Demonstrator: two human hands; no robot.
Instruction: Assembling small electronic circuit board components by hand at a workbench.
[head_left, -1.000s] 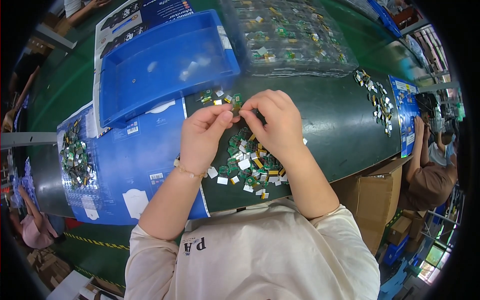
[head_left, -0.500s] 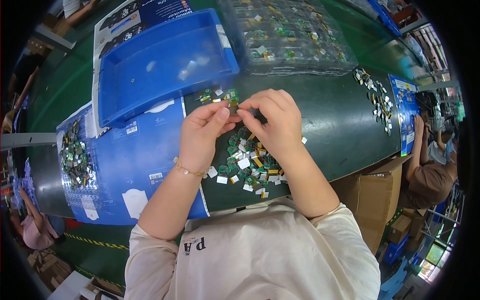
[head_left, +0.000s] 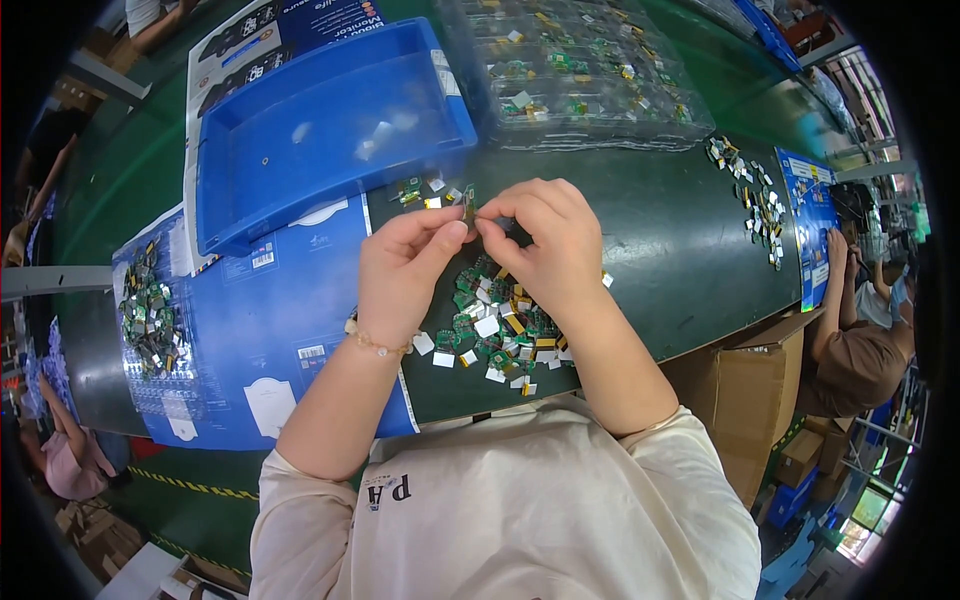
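Between my two hands a small green circuit board [head_left: 470,202] stands nearly edge-on, pinched at its lower end. My left hand [head_left: 405,262], with a beaded bracelet at the wrist, closes thumb and forefinger on its left side. On the other side the thumb and forefinger of my right hand [head_left: 548,235] also pinch it. Below the hands lies a loose pile of small circuit boards [head_left: 500,335] with white and amber parts. A few more boards [head_left: 412,190] rest just beyond my left fingers, by the bin.
A blue plastic bin [head_left: 320,150] stands ahead on the left. Stacked clear trays [head_left: 590,80] of boards lie at the back. More boards [head_left: 155,315] sit on the far left, others [head_left: 755,210] on the right. A cardboard box [head_left: 740,400] is by the table's right edge.
The circuit board between my fingers has turned from showing its face to nearly edge-on. My left fingertips have shifted slightly; the right hand is almost where it was.
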